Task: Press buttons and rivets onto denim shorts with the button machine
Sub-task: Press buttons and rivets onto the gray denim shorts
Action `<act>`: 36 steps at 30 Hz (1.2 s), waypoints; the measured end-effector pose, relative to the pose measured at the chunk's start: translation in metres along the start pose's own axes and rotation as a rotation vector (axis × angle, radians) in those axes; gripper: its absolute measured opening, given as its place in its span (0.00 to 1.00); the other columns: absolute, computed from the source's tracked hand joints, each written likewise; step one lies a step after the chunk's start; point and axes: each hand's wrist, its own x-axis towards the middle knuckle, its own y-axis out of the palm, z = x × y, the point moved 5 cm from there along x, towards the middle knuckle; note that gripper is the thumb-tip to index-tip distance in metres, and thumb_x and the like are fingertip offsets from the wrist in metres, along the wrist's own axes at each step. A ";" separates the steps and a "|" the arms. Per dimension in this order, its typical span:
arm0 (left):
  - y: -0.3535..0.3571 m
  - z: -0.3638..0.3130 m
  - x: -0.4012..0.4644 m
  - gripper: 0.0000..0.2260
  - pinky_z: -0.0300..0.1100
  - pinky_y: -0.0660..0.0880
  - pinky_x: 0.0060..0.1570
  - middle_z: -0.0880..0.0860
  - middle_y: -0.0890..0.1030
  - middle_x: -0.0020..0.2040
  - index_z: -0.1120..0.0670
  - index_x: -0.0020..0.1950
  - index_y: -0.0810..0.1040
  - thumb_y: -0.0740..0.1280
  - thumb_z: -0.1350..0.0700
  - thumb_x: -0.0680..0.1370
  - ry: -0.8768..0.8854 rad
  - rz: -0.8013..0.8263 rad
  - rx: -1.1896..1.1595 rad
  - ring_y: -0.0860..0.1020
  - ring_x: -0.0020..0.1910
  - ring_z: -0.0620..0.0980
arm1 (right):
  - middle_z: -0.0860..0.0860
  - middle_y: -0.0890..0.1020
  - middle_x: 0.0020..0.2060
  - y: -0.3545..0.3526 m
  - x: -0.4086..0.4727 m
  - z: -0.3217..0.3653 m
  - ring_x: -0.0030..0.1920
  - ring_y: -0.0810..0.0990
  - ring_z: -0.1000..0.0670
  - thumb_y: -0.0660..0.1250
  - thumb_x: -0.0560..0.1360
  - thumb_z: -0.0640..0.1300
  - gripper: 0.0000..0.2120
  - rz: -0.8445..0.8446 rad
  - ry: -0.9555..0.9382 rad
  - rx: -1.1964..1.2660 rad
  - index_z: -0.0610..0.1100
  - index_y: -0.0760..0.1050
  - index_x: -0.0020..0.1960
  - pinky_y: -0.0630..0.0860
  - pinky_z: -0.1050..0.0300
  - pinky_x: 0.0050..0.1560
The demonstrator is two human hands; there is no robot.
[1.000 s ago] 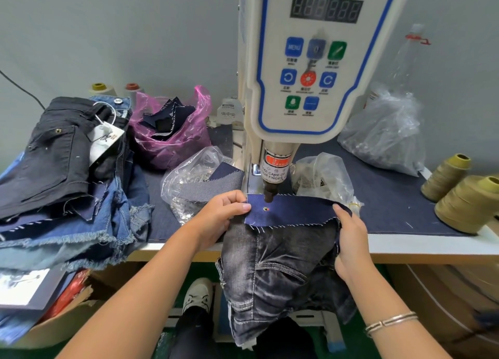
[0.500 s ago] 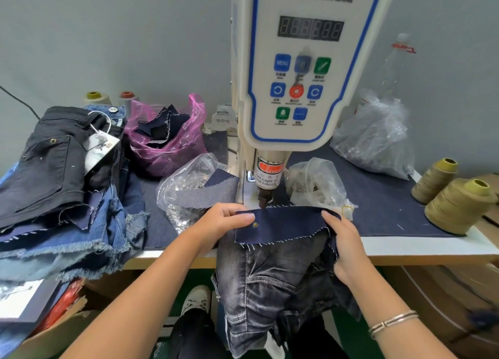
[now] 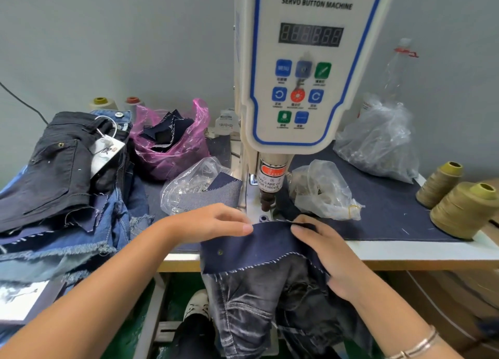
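My left hand [image 3: 216, 223] pinches the top edge of the dark navy denim patch [image 3: 259, 248] at the counter's [image 3: 421, 253] front edge, and my right hand [image 3: 324, 253] grips its right side with fingers curled into the cloth. The patch, with one small rivet [image 3: 220, 251] near its left edge, lies over the grey washed denim shorts [image 3: 259, 304] hanging off the front edge, just below the white servo button machine's [image 3: 305, 70] press head [image 3: 267, 199]
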 end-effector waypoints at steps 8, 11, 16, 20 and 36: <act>0.010 -0.025 0.004 0.17 0.50 0.71 0.66 0.53 0.79 0.63 0.56 0.66 0.74 0.65 0.52 0.79 0.065 0.009 0.099 0.77 0.63 0.54 | 0.55 0.83 0.36 0.021 0.004 0.020 0.37 0.80 0.60 0.65 0.78 0.44 0.11 0.027 -0.046 -0.372 0.53 0.82 0.41 0.73 0.69 0.36; -0.007 -0.012 -0.004 0.12 0.38 0.75 0.56 0.50 0.82 0.59 0.45 0.59 0.79 0.68 0.50 0.76 0.026 0.030 0.002 0.81 0.56 0.46 | 0.55 0.83 0.35 -0.006 0.006 0.041 0.36 0.79 0.61 0.66 0.77 0.43 0.09 -0.131 -0.130 -0.502 0.50 0.82 0.41 0.74 0.70 0.37; -0.049 0.017 -0.011 0.24 0.45 0.69 0.66 0.52 0.80 0.63 0.48 0.62 0.77 0.71 0.43 0.67 -0.129 -0.144 0.048 0.77 0.61 0.47 | 0.54 0.79 0.29 -0.072 0.023 0.096 0.32 0.74 0.58 0.64 0.76 0.45 0.09 -0.537 -0.277 -0.796 0.48 0.81 0.41 0.70 0.59 0.36; -0.048 0.027 -0.007 0.23 0.53 0.72 0.59 0.64 0.82 0.54 0.66 0.58 0.76 0.65 0.52 0.70 -0.139 -0.172 0.115 0.76 0.47 0.50 | 0.49 0.81 0.52 -0.076 0.066 0.084 0.51 0.77 0.47 0.57 0.79 0.43 0.14 -0.328 0.079 -1.489 0.50 0.81 0.55 0.74 0.54 0.51; -0.024 0.066 -0.004 0.20 0.45 0.70 0.37 0.44 0.68 0.26 0.56 0.49 0.81 0.60 0.47 0.66 -0.047 -0.487 0.609 0.65 0.28 0.45 | 0.48 0.74 0.64 -0.068 0.114 0.057 0.65 0.72 0.45 0.63 0.78 0.46 0.18 -0.340 0.515 -1.868 0.44 0.70 0.67 0.68 0.55 0.62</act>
